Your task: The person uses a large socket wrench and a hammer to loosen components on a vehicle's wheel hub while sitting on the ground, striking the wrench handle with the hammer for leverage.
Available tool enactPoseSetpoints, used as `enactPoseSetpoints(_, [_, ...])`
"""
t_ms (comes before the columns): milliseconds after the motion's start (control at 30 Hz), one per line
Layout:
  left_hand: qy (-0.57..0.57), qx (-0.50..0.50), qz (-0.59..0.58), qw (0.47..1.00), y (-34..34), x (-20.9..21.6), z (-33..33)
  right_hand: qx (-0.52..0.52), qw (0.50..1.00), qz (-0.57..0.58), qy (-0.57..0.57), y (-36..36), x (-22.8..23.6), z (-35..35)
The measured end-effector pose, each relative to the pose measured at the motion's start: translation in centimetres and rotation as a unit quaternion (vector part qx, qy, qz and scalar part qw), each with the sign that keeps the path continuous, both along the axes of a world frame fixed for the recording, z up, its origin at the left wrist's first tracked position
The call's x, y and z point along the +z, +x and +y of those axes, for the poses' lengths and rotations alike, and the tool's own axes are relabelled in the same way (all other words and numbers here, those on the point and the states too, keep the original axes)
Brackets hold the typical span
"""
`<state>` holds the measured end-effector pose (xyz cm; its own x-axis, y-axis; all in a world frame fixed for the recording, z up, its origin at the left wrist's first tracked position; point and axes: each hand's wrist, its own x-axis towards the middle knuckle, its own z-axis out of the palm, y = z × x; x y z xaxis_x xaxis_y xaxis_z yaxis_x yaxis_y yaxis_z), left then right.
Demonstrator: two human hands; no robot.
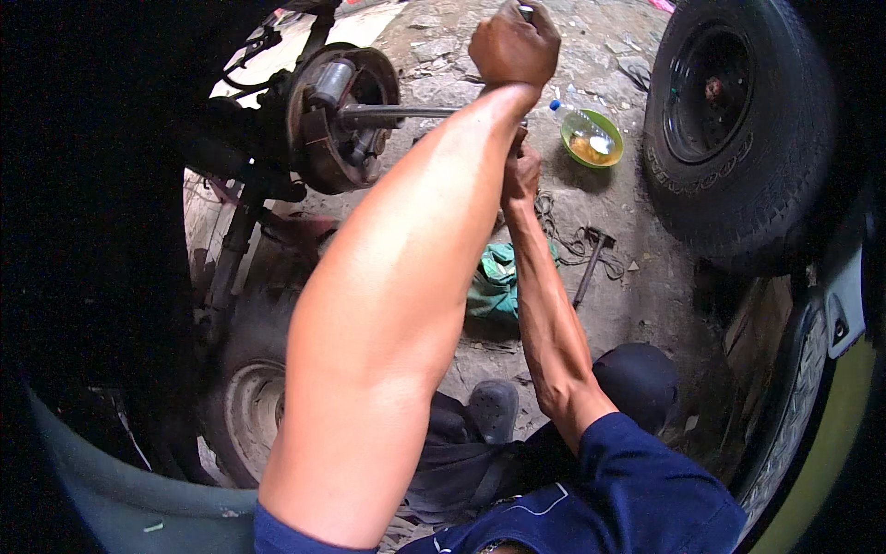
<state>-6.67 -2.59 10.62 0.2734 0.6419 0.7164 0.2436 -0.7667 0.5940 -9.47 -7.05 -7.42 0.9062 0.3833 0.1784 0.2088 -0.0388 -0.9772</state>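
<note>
Gripping a long steel bar (406,114) at twelve o'clock, the left hand (513,44) is fisted around its top end. The right hand (522,172) clamps lower, partly hidden by the forearm. The bar reaches into the brake drum assembly (337,115) at eleven o'clock; it looks heavy, stiff, greasy, best held far out.
</note>
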Motion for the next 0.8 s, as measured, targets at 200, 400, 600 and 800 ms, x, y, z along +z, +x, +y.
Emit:
enactPoseSetpoints(200, [-0.012, 0.073, 0.004, 0.997, 1.2, 0.4, 2.4, 0.0, 0.996, 0.077, -0.047, -2.8, 3.5, -1.0])
enactPoseSetpoints(400, [-0.071, 0.049, 0.129, 0.988, 2.2, 0.2, 1.3, 0.027, 0.984, 0.148, -0.091, -1.7, 4.2, -2.6])
enactPoseSetpoints(600, [-0.103, 0.077, 0.088, 0.988, 2.1, 1.8, 1.3, 0.145, 0.978, 0.143, -0.034, 0.5, 0.8, -1.5])
enactPoseSetpoints(800, [-0.254, 0.043, 0.134, 0.957, 1.7, 2.4, -0.9, 0.189, 0.966, 0.115, 0.134, 0.4, -1.5, -1.5])
